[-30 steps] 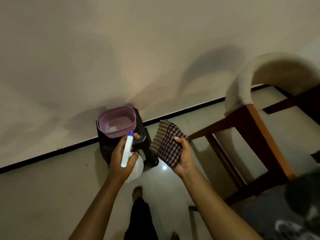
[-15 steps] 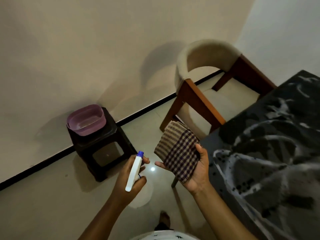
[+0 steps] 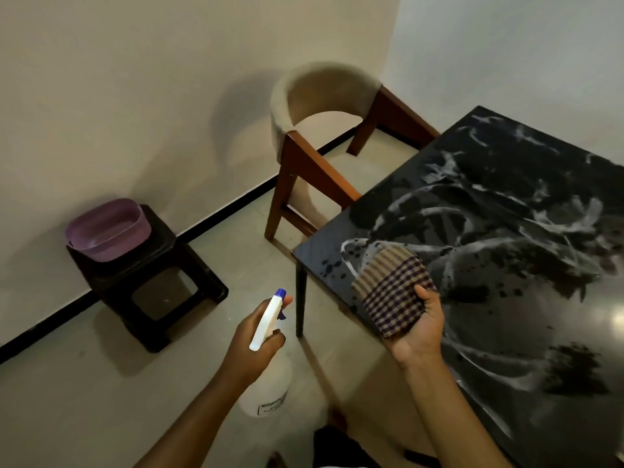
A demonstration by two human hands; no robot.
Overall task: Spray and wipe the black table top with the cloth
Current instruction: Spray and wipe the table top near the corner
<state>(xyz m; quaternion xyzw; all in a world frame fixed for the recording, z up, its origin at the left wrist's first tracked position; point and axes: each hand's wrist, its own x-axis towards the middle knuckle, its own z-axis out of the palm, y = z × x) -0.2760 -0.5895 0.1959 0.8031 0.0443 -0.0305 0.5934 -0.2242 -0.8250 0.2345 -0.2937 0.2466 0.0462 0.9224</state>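
The black table top [image 3: 526, 298] fills the right side, streaked with white smears and dark spots. My right hand [image 3: 420, 327] holds a folded brown and purple checked cloth [image 3: 393, 290] palm up over the table's near left corner. My left hand [image 3: 255, 341] grips a white spray bottle [image 3: 266, 359] with a blue nozzle, held over the floor just left of the table leg, nozzle pointing up toward the table.
A wooden chair [image 3: 324, 143] with a beige curved back stands against the table's far left edge. A purple plastic basin [image 3: 108, 228] sits on a dark stool [image 3: 152, 282] by the wall at left. Pale tiled floor [image 3: 67, 400] lies between.
The view has swung right, bringing the table top fully into sight. My right hand carried the cloth from over the floor to above the table corner. The bottle stays in my left hand.
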